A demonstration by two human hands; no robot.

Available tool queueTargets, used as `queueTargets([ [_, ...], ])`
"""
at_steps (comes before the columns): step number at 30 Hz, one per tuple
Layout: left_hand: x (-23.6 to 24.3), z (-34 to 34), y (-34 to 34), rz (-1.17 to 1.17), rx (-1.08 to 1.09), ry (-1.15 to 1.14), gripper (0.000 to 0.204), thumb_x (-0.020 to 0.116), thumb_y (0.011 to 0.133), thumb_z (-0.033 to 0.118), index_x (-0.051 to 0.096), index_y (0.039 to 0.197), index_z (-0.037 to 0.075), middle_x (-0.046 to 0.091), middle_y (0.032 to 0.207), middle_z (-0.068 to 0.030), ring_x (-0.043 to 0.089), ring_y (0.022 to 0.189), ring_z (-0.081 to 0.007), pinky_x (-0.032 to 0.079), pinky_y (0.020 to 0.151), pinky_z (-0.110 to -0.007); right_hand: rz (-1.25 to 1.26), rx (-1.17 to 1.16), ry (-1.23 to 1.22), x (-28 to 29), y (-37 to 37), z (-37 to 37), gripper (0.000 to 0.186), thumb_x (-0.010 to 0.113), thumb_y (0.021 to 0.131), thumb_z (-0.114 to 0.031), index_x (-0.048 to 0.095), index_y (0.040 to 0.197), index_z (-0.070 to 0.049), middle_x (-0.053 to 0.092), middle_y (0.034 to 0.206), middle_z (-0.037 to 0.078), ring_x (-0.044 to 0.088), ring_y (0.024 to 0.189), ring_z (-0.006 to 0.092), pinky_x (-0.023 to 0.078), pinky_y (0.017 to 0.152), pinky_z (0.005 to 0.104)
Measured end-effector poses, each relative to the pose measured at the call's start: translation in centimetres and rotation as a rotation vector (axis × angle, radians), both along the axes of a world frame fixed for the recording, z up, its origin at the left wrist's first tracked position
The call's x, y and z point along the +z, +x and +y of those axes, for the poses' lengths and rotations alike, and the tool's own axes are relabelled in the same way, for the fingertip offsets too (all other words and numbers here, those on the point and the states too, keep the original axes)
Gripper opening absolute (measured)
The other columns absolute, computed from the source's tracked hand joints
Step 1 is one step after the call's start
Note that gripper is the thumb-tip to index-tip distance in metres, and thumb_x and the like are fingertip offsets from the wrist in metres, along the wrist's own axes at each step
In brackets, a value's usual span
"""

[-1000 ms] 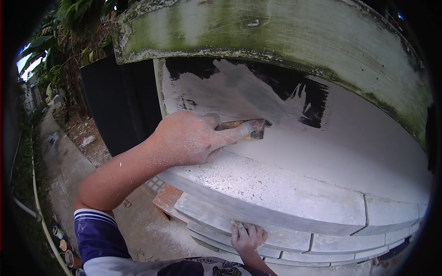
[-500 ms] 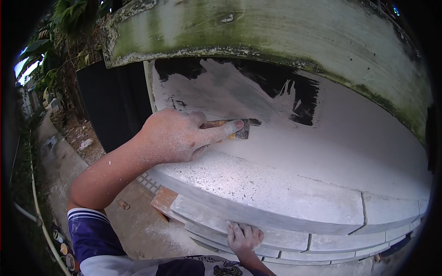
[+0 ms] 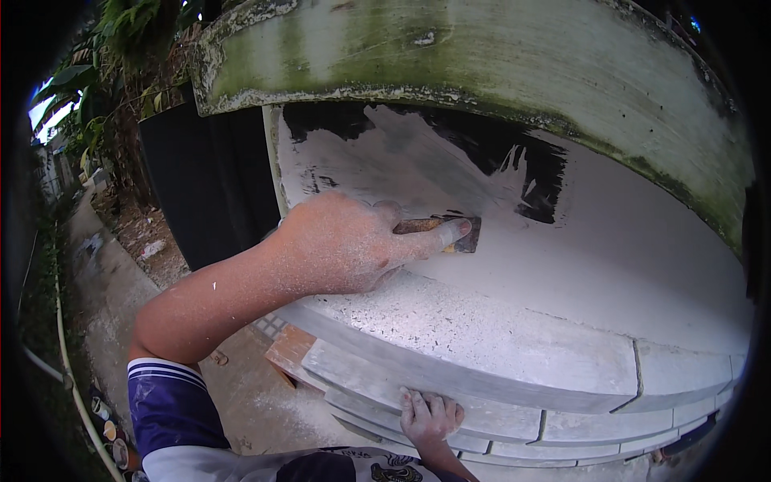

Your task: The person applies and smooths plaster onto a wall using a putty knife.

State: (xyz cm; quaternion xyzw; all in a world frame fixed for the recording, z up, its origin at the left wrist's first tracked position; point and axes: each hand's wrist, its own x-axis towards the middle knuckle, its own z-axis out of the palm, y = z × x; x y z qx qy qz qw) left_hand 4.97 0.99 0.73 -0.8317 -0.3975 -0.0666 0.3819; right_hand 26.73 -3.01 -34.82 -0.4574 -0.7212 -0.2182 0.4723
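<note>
My left hand (image 3: pixel 341 241), coated in pale dust, is closed around a scraper (image 3: pixel 463 234) with a short worn handle and a dark flat blade. Its index finger lies stretched along the tool, over the blade. The blade is against the pale wall (image 3: pixel 514 257), below an area where black paint (image 3: pixel 542 189) shows through a patchy whitish coat. Lower down, my right hand (image 3: pixel 432 414) rests on the edge of a grey block course (image 3: pixel 498 418), fingers laid over it and holding nothing.
A mossy concrete slab (image 3: pixel 450 60) overhangs the wall. Below, a block ledge (image 3: pixel 482 325) is strewn with dark flakes. A black panel (image 3: pixel 213 181) stands at the left, beside a concrete path (image 3: pixel 112 273) and plants (image 3: pixel 112 88). A brown board end (image 3: pixel 291 351) sits under the ledge.
My left hand has moved the scraper to the right and slightly down along the wall. My right hand stays on the block edge. The view has shifted a little.
</note>
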Motion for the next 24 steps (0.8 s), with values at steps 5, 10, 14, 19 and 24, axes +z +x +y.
queueTargets([
  [5,-0.7,-0.4,-2.6,-0.048,0.069,-0.040,0.066,0.067,0.098,0.034,0.041,0.158,0.046,0.066,0.079,-0.0088,0.065,0.054,-0.0211,0.051,0.044,-0.036,0.013,-0.022,0.010,-0.1,0.1,0.1,0.013,0.084,0.083,-0.031,0.080,0.087,-0.020,0.067,0.081,-0.004,0.063,0.080,0.0192,0.041,0.078,0.0399],
  [10,-0.4,0.0,-2.3,-0.075,0.040,0.036,0.072,0.078,0.085,0.029,0.054,0.151,0.043,0.058,0.069,-0.0024,0.060,0.048,-0.0204,0.048,0.042,-0.035,0.024,0.008,0.001,-0.1,0.0,0.0,0.013,0.084,0.082,-0.030,0.080,0.087,-0.019,0.066,0.080,-0.004,0.063,0.080,0.0199,0.040,0.078,0.0411],
  [14,-0.7,-0.5,-1.4,-0.050,0.062,0.005,0.073,0.077,0.085,0.028,0.053,0.152,0.043,0.059,0.070,-0.0028,0.060,0.049,-0.0201,0.048,0.042,-0.035,-0.008,-0.015,0.012,-0.1,0.3,0.2,0.012,0.082,0.085,-0.032,0.082,0.090,-0.021,0.067,0.081,-0.005,0.063,0.081,0.0184,0.040,0.077,0.0393],
  [19,-0.8,-0.5,-2.8,-0.075,0.074,0.002,0.074,0.076,0.086,0.028,0.050,0.154,0.044,0.060,0.071,-0.0033,0.062,0.051,-0.0203,0.048,0.043,-0.034,-0.010,-0.012,0.000,0.0,0.0,0.0,0.013,0.083,0.085,-0.032,0.082,0.091,-0.020,0.067,0.082,-0.005,0.063,0.081,0.0187,0.040,0.077,0.0395],
  [24,-0.6,-0.3,-1.9,-0.089,0.043,-0.014,0.073,0.076,0.088,0.030,0.050,0.154,0.045,0.060,0.071,-0.0034,0.062,0.052,-0.0213,0.049,0.043,-0.035,-0.013,-0.014,0.003,0.2,0.2,0.0,0.014,0.083,0.085,-0.032,0.082,0.091,-0.021,0.068,0.082,-0.005,0.063,0.081,0.0185,0.041,0.078,0.0394],
])
